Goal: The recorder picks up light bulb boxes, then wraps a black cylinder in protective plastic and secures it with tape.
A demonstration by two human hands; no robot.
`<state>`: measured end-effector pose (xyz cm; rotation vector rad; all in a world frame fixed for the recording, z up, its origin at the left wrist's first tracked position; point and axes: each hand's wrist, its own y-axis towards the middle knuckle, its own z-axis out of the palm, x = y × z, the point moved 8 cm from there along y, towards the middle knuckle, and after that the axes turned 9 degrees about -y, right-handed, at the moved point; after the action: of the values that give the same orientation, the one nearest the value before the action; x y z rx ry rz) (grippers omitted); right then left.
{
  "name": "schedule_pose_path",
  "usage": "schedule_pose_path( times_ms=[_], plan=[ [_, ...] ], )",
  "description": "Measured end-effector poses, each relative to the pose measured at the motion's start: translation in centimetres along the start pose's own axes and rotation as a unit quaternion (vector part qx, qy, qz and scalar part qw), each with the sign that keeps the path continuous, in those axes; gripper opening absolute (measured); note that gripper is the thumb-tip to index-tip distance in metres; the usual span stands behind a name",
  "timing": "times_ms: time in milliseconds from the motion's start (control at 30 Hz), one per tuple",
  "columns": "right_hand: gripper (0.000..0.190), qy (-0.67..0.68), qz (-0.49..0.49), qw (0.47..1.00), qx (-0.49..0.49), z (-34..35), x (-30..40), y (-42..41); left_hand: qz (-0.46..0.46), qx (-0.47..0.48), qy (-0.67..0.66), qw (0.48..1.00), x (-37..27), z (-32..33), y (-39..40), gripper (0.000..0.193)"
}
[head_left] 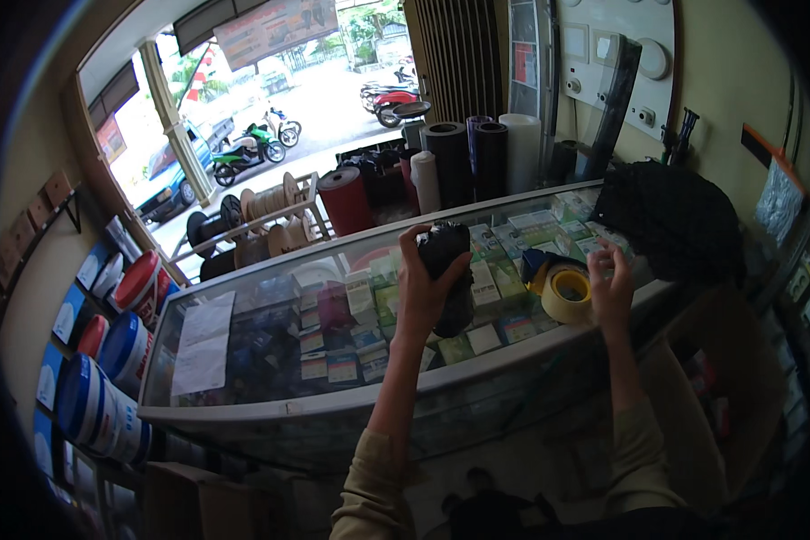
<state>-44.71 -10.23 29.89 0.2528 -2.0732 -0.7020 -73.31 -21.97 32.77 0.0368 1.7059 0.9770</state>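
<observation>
A black plastic-wrapped bundle (453, 290) is gripped in my left hand (424, 287), above the glass display counter (270, 403). My right hand (611, 287) is raised beside a tape dispenser (536, 263) with a roll of tape (559, 300) on a yellow core; its fingers are bent and partly apart, and whether they hold a bit of tape I cannot tell. The dispenser rests on the glass near the front edge. Many small boxes (496, 283) show through the glass. A sheet of paper (202, 344) lies at the counter's left end.
A black cloth or bag heap (671, 223) sits on the counter's right end. Rolls of sheeting (447, 162) and cable spools (270, 202) stand behind the counter. Paint buckets (98, 405) line the left side. An open cardboard box (749, 398) is at the lower right.
</observation>
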Motion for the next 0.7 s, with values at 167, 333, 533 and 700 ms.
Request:
schedule_pose_path(
  times_ms=[167, 333, 533, 700],
  plan=[
    [0.049, -0.145, 0.068, 0.903, 0.399, 6.6, -12.2, 4.2, -0.002, 0.017, -0.010, 1.000, -1.2, 1.2, 0.5, 0.067],
    [0.044, -0.174, 0.129, 0.886, 0.411, 7.4, -8.7, 2.7, -0.024, -0.018, -0.018, 0.999, -0.2, -0.4, -0.1, 0.081],
    [0.017, 0.254, 0.312, 0.817, 0.414, 5.3, -5.9, 2.2, -0.027, -0.009, 0.023, 0.999, -2.5, 0.6, -1.6, 0.082],
    [0.022, 0.458, 0.223, 0.797, 0.326, 1.9, 2.2, 6.0, 0.005, -0.023, 0.013, 1.000, -3.6, 2.3, -2.4, 0.082]
  ],
)
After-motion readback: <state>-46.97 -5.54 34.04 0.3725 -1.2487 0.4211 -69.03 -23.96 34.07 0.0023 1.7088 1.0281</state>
